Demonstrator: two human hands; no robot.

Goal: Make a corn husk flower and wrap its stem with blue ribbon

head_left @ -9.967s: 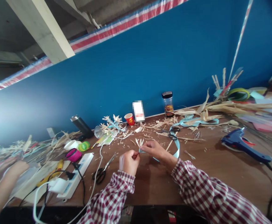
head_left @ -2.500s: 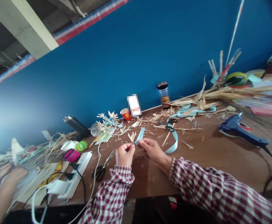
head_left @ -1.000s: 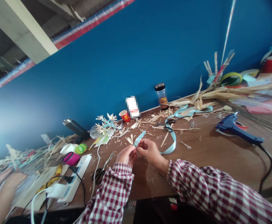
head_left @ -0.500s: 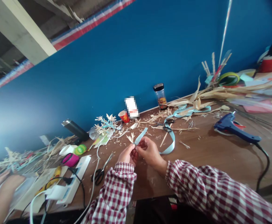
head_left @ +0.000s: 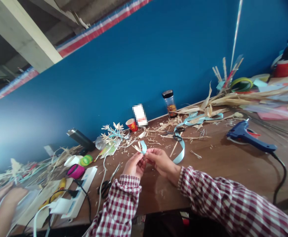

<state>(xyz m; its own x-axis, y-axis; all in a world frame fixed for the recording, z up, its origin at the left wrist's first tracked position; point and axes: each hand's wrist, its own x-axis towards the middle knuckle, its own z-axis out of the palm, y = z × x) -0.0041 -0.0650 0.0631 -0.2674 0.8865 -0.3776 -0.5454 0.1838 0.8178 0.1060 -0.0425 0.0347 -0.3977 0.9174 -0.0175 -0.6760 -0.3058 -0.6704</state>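
Between my hands, above the brown table, is a small pale corn-husk flower (head_left: 136, 148) with its petals pointing up and away. My left hand (head_left: 135, 163) pinches it at the base. A short end of light-blue ribbon (head_left: 144, 145) stands up beside the petals, bent against the flower's base. My right hand (head_left: 161, 162) is closed with thumb and forefinger on the ribbon at that base. Its fingertips touch those of my left hand. The flower's lower end is hidden by my fingers. A longer length of light-blue ribbon (head_left: 180, 154) lies on the table beyond my right hand.
Scissors (head_left: 106, 186) lie left of my left sleeve, near a power strip (head_left: 81, 194) with cables. A blue glue gun (head_left: 249, 135) rests at right. Finished husk flowers (head_left: 113, 131), a red paper cup (head_left: 131, 125) and a jar (head_left: 170, 104) stand behind. Another person's hands (head_left: 9, 200) are at far left.
The ribbon end that slanted up to the right now bends upright over the flower's base. My right hand has shifted slightly, its fingers closer in at the base.
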